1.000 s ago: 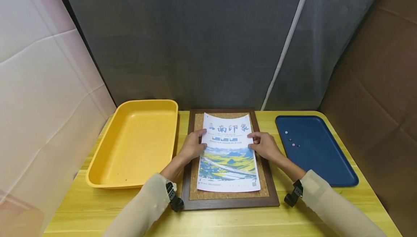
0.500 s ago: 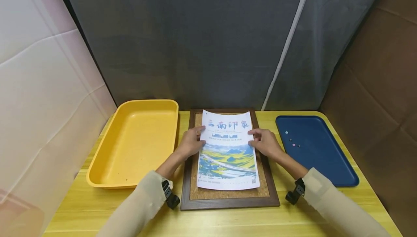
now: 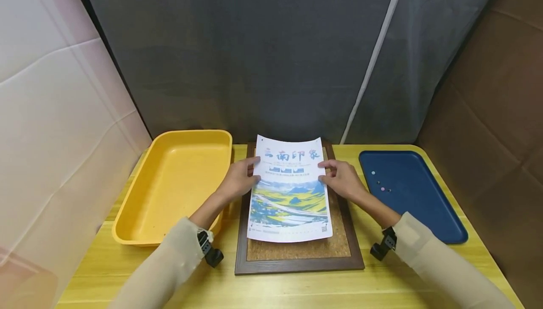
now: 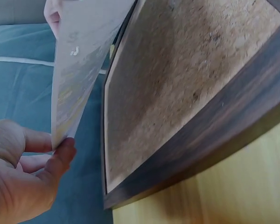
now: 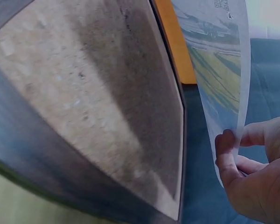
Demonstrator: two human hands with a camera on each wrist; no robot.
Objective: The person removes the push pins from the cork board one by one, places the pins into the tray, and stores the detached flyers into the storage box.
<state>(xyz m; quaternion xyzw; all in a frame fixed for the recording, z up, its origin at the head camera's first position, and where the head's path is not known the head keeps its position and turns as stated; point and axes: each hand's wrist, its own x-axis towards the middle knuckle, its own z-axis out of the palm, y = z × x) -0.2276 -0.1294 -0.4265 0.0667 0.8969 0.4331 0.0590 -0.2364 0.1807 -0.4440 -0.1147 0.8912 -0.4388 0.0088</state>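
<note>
1. Paper poster, thin and floppy, hangs pinched at its side edges by the left hand and right hand, just above the cork board.
2. Light, easily creased; opposite edges suit it best.
3. Earlier it lay flatter on the board; now it is raised and nearer the yellow tray.

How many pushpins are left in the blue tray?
4 small pushpins lie in the blue tray, toward its far left: one farthest back, one nearer, two side by side. None looks hidden.
</note>
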